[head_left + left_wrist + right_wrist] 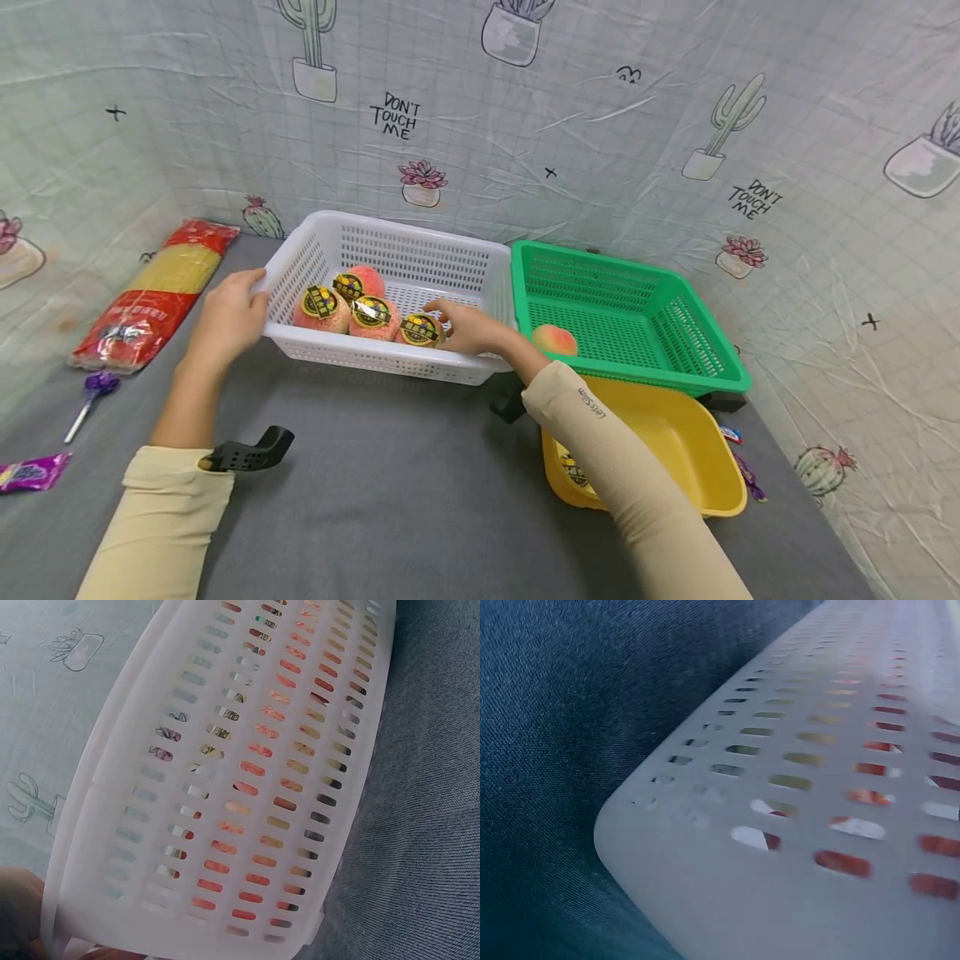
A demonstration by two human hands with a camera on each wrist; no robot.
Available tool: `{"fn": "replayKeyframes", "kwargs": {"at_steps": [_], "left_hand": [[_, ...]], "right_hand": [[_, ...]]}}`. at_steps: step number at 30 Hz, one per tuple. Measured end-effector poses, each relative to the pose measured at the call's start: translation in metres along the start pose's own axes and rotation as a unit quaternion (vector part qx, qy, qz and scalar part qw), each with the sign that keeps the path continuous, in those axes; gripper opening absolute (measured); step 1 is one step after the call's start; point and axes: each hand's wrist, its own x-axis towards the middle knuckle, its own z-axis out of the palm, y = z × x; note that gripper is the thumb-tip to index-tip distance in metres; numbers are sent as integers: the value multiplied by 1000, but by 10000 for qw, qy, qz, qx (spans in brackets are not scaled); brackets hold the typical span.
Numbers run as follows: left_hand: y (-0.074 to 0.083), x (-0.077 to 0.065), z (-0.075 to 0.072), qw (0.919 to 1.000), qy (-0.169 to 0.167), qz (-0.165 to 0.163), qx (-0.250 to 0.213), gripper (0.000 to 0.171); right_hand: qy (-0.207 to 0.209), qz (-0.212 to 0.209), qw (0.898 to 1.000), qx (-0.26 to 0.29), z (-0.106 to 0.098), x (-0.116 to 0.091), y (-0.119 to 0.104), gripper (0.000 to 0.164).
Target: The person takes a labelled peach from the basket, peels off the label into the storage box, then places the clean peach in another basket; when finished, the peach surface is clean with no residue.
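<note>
A white slotted basket (pixel 412 360) holds several peaches with black-and-yellow labels. My left hand (pixel 231 315) grips the basket's left rim; in the left wrist view only a bit of that hand (pixel 19 911) shows beside the corner. Reaching in over the front rim, my right hand (pixel 471 327) holds the rightmost peach (pixel 420 331), fingers bent over its right side. Left of it sit another peach (pixel 374 317), a peach (pixel 321 309) in the front left corner and a redder one (pixel 366 281) behind. In the right wrist view the basket wall (pixel 727 892) hides the hand.
A green basket (pixel 637 375) with one bare peach (pixel 555 340) adjoins on the right. In front of it stands a yellow bin (pixel 675 425), partly under my right sleeve. At left lie a red-and-yellow bag (pixel 161 292), a purple lollipop (pixel 97 387) and a purple packet (pixel 33 473).
</note>
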Motion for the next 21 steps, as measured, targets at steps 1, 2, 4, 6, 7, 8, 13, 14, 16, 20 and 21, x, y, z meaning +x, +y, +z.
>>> {"fn": "replayKeyframes", "kwargs": {"at_steps": [1, 2, 4, 6, 7, 8, 13, 14, 16, 20, 21], "left_hand": [[0, 0, 0, 10000, -5, 4, -12, 48], [0, 0, 0, 10000, -18, -3, -28, 48], [1, 0, -1, 10000, -33, 0, -49, 48], [1, -1, -1, 10000, -51, -16, -68, 48], [1, -1, -1, 9999, -64, -18, -81, 48], [1, -1, 0, 9999, -65, -23, -75, 48], [0, 0, 0, 9999, -98, -53, -91, 49], [0, 0, 0, 9999, -94, -53, -85, 49], [0, 0, 1, 9999, -85, -56, -72, 49], [1, 0, 1, 9999, -35, -75, -60, 48], [1, -1, 1, 9999, -39, -95, -79, 49]], "right_hand": [[-39, 9, 10000, -20, 1, 2, 0, 62], [-67, -3, 10000, -35, 2, 5, 1, 62], [-108, -13, 9999, -3, 4, 9, 1, 64], [-134, -3, 9999, 59, 6, 12, 2, 64], [-143, 24, 9999, 93, 7, 13, 2, 64], [-132, 47, 9998, 122, 8, 14, 3, 64], [-80, 67, 9999, 2, 10, 15, 4, 62], [-80, 50, 10000, -23, 10, 14, 5, 62], [-103, -7, 9999, -50, 9, 14, 5, 62], [-8, -121, 9999, 16, 5, 9, 7, 62], [53, -156, 9998, 100, 2, 7, 7, 63]]}}
